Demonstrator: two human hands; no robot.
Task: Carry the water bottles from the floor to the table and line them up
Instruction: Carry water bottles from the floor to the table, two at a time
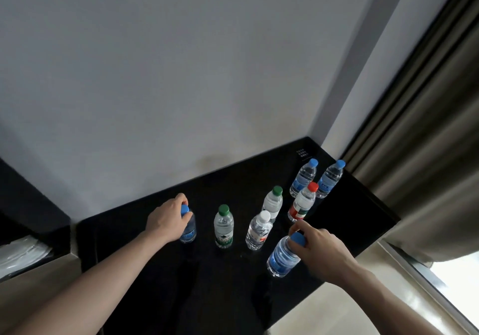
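Several clear water bottles stand upright on a black table (233,182). My left hand (167,218) grips the neck of a blue-capped bottle (188,232) at the left end. My right hand (320,248) grips the blue cap of another bottle (282,257) near the table's front right. Between them stand a green-capped bottle (223,227) and a white-capped bottle (259,231). Farther back stand a second green-capped bottle (273,202), a red-capped bottle (302,202) and two blue-capped bottles (303,176) (330,178) at the far right.
A grey wall (181,75) rises behind the table. Brown curtains (427,127) hang at the right beside a window sill (420,270). At the left a dark cabinet (31,205) holds white plastic (23,254). Pale floor (337,308) shows beyond the table's right edge.
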